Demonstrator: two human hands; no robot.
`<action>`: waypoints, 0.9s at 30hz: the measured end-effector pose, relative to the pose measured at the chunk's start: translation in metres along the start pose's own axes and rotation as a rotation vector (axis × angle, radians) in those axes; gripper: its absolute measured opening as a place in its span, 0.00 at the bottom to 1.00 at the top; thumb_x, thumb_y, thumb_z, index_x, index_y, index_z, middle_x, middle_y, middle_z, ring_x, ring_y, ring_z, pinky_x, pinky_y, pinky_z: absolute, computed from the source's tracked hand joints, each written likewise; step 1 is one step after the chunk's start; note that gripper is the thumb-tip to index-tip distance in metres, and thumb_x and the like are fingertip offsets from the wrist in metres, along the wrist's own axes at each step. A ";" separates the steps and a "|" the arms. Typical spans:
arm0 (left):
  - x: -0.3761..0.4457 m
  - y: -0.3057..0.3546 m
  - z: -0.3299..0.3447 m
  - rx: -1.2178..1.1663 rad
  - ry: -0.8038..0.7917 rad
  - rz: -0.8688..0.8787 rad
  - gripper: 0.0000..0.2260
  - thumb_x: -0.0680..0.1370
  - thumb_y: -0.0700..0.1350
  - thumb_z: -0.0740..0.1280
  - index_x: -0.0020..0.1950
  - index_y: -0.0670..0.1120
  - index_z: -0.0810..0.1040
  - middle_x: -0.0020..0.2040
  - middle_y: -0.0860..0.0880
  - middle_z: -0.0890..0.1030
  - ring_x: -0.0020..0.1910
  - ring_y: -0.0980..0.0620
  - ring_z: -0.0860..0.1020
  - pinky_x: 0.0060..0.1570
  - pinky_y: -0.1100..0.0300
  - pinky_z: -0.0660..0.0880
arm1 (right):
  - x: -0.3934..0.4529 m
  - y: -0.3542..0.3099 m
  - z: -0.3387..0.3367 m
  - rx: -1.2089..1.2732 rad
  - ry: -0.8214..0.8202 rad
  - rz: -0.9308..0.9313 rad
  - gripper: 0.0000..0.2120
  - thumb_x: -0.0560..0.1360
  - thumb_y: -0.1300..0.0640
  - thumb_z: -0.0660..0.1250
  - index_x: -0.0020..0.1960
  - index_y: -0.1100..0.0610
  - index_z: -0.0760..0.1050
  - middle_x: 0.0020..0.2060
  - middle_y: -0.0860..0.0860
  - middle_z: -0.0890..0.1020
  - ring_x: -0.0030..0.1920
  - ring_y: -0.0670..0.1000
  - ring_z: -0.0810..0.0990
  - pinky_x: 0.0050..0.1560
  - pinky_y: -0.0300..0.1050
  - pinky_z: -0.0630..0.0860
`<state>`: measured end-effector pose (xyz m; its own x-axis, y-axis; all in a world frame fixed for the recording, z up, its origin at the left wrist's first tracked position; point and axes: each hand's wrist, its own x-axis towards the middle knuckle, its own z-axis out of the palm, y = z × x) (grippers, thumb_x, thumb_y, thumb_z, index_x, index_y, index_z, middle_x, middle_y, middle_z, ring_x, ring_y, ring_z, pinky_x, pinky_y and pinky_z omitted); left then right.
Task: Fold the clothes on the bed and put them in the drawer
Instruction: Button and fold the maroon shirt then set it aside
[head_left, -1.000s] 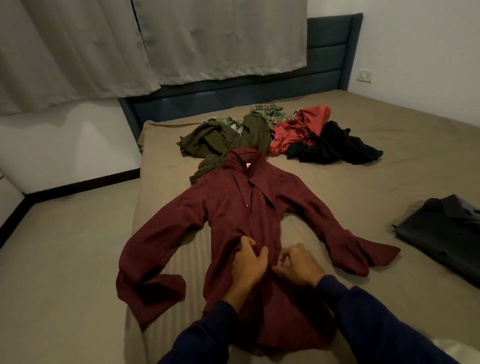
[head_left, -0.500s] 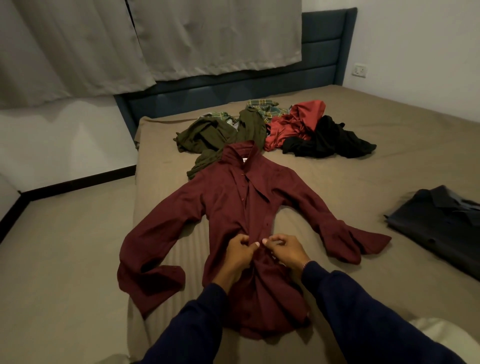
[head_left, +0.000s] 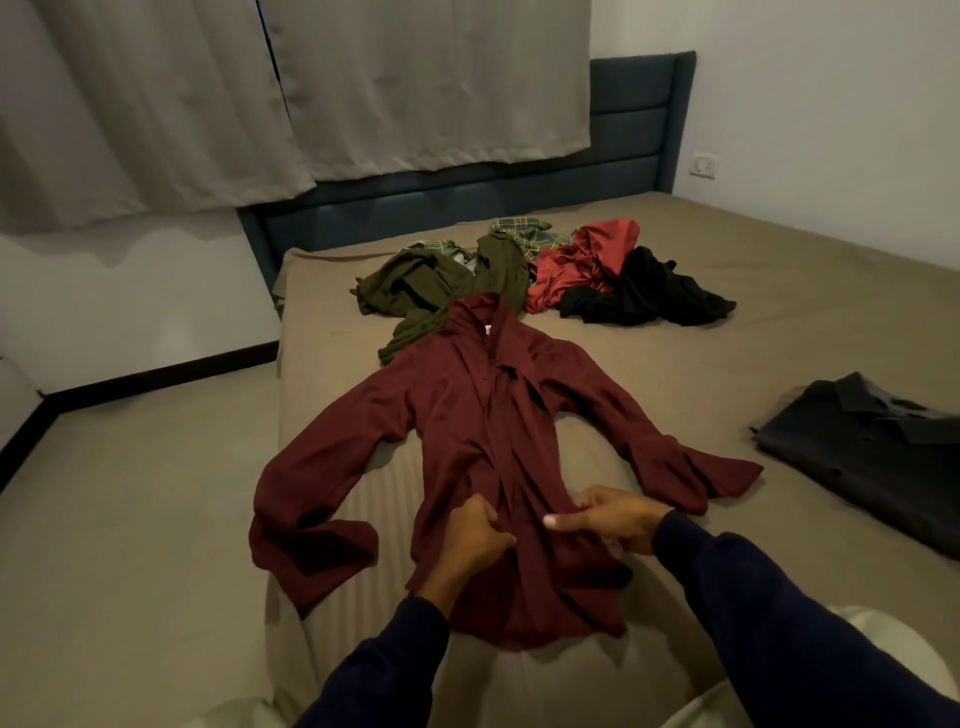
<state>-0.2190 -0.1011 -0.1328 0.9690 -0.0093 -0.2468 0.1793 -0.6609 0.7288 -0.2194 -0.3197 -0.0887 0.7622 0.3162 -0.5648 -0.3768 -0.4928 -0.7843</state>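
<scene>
A maroon long-sleeved shirt (head_left: 467, 415) lies spread face up on the bed (head_left: 753, 322), sleeves out to both sides. My left hand (head_left: 475, 535) grips the fabric at the lower front placket. My right hand (head_left: 605, 519) pinches the shirt's front just to the right of it, thumb pointing left. Beyond the collar lies a heap of unfolded clothes: an olive garment (head_left: 431, 286), a plaid one (head_left: 524, 231), a red one (head_left: 582, 265) and a black one (head_left: 649, 296). A folded dark shirt (head_left: 872, 447) rests at the right.
The bed's left edge runs beside a beige floor (head_left: 130, 519). A dark blue headboard (head_left: 623, 150) and grey curtains (head_left: 311, 88) stand behind. A wall socket (head_left: 705, 165) is at the far right. No drawer is in view.
Both hands slid lower down the shirt front and spread slightly apart; the shirt's lower part has bunched up between them. The camera view shifted a little.
</scene>
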 end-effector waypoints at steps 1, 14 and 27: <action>-0.001 -0.001 0.001 0.090 0.002 0.000 0.10 0.71 0.43 0.76 0.44 0.43 0.76 0.43 0.44 0.83 0.41 0.48 0.81 0.41 0.54 0.79 | -0.004 -0.002 -0.008 -0.029 -0.009 -0.001 0.21 0.70 0.42 0.77 0.51 0.58 0.84 0.44 0.53 0.87 0.45 0.57 0.86 0.49 0.48 0.82; -0.017 0.000 0.011 0.303 0.134 0.098 0.07 0.76 0.50 0.71 0.46 0.47 0.79 0.46 0.48 0.82 0.44 0.48 0.80 0.43 0.53 0.78 | -0.024 -0.012 0.086 -1.091 0.595 -0.506 0.19 0.79 0.56 0.64 0.69 0.51 0.64 0.53 0.53 0.79 0.47 0.55 0.80 0.43 0.53 0.80; -0.024 0.002 0.011 0.103 0.166 0.068 0.07 0.68 0.48 0.74 0.38 0.50 0.77 0.37 0.54 0.80 0.38 0.54 0.79 0.32 0.60 0.69 | 0.010 0.041 0.069 -0.544 0.450 -0.248 0.06 0.72 0.51 0.73 0.40 0.51 0.79 0.36 0.46 0.83 0.38 0.46 0.81 0.43 0.45 0.80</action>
<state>-0.2437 -0.1100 -0.1325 0.9946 0.0611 -0.0844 0.1020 -0.7362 0.6690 -0.2636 -0.2811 -0.1438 0.9767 0.1658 -0.1364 0.0591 -0.8185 -0.5715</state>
